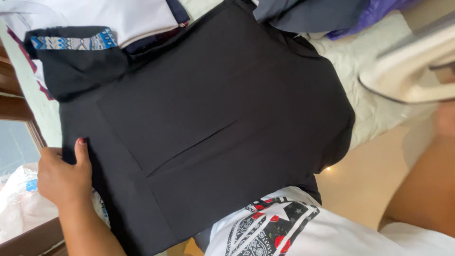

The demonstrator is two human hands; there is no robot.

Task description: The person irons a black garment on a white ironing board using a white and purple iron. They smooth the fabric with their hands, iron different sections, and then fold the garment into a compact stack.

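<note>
Across a padded, pale ironing surface [379, 114] lies a black garment [213, 123], spread flat, with a patterned blue-and-grey band [76, 42] on the folded sleeve at upper left. Our left hand [64, 175] grips the garment's near-left edge, thumb on top of the cloth and fingers curled under it, holding it taut. At the far right, our right arm reaches up toward a cream-coloured iron [412, 71], which is blurred and hangs off to the side of the garment, above the padded surface. The right hand itself is mostly out of frame and smeared, so we cannot tell how it is closed around the handle, though it appears to carry the iron. More clothes, white, dark blue and purple [374, 14], are heaped at the top edge.

We judge the main risks to be these: the iron could catch the cloth at the raised crease running across the garment's middle and press in a fold; the left thumb sits on the fabric where a hot soleplate might pass; and the garment overhangs the board at lower right, so a tug could drag it off.
</note>
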